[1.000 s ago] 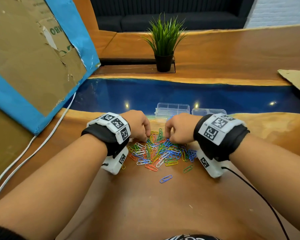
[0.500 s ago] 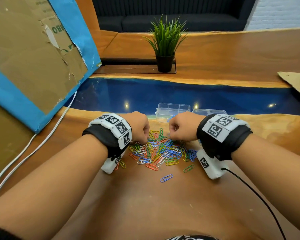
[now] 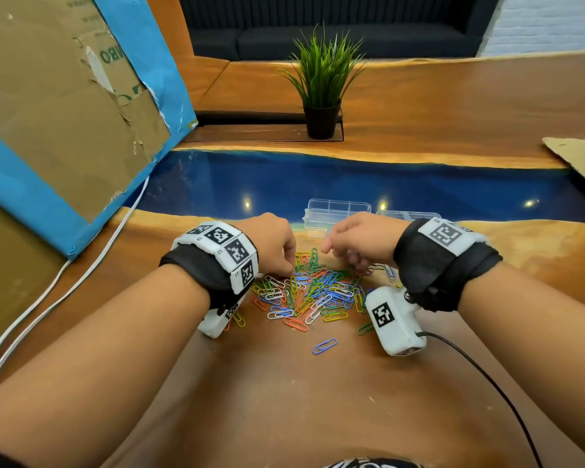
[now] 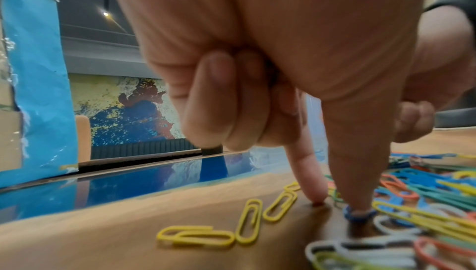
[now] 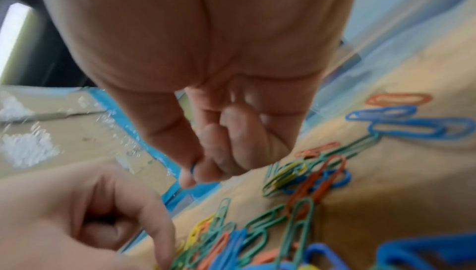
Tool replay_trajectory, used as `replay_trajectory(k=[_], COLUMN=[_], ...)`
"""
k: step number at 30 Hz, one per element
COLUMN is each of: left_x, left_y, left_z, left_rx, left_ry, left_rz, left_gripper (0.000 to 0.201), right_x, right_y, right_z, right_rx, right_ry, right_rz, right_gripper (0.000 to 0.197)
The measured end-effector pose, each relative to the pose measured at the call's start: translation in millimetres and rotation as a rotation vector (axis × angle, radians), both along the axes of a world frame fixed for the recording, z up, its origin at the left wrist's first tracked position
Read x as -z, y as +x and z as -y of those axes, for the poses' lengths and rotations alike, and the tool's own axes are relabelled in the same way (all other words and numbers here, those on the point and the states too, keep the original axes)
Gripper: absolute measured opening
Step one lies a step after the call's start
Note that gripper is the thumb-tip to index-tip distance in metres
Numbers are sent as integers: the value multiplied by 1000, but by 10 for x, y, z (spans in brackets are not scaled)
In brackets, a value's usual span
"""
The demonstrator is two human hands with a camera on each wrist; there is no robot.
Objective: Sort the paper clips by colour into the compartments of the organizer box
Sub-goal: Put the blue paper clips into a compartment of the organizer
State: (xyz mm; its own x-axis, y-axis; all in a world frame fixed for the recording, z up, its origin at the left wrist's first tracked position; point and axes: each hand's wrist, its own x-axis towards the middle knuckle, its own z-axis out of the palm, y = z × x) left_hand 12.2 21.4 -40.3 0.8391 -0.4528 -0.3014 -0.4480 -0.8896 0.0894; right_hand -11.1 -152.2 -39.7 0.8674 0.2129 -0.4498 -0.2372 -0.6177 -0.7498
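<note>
- Since the frame half a second back: right hand (image 3: 358, 238) has lifted off the pile and sits higher, nearer the organizer box (image 3: 336, 216); left hand (image 3: 272, 244) is still low on the pile's left edge.
- Right hand: thumb and forefinger pinched together, a sliver of a blue paper clip (image 5: 193, 167) showing between the fingers (image 5: 206, 152); the rest of the clip is hidden.
- Left hand: forefinger and thumb point straight down, other fingers (image 4: 219, 101) curled into the palm. The thumb tip presses one end of a second blue clip (image 4: 358, 214) against the counter (image 3: 284, 400); forefinger tip touches the wood just beside it. Clip not lifted.
- Paper clips (image 3: 311, 295): mixed-colour heap on the counter between the wrists; one lone blue clip (image 3: 324, 346) lies apart on the near side.
- Three yellow clips (image 4: 231, 227) lie flat just left of the left hand.
- Organizer box: clear, lid open, just beyond the pile at the edge of the blue strip; contents cannot be made out.
</note>
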Motion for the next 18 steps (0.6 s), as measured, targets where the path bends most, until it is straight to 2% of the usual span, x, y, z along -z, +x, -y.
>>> replay_trajectory(k=[2,4,7,9,13,16,18], left_x=[-11,-12,-10,-6,20,37,35], left_y=[-24,-50,-65,-69,-65,-64,-63], left_z=[38,79,123,135,133,104,66], left_rx=[17,42,43,29,6,8,0], left_ry=[8,29,47,54,44,24,-11], left_rz=[1,0,-3,-10,-51,-73,-92], left_gripper=[17,16,10,9,13,12,10], right_x=[-1,-11,-16,-16,-18,8,16], right_y=[-4,-10,-17,-14,-39,-41,-45], right_z=[7,19,34,33,3,11,5], right_rx=[83,85,81,77,11,-67,-96], right_ry=[96,129,160,148,97,118,81], right_rz=[-18,-9,-38,-66,-75,-41,9], right_gripper=[15,10,18,22,10,36,43])
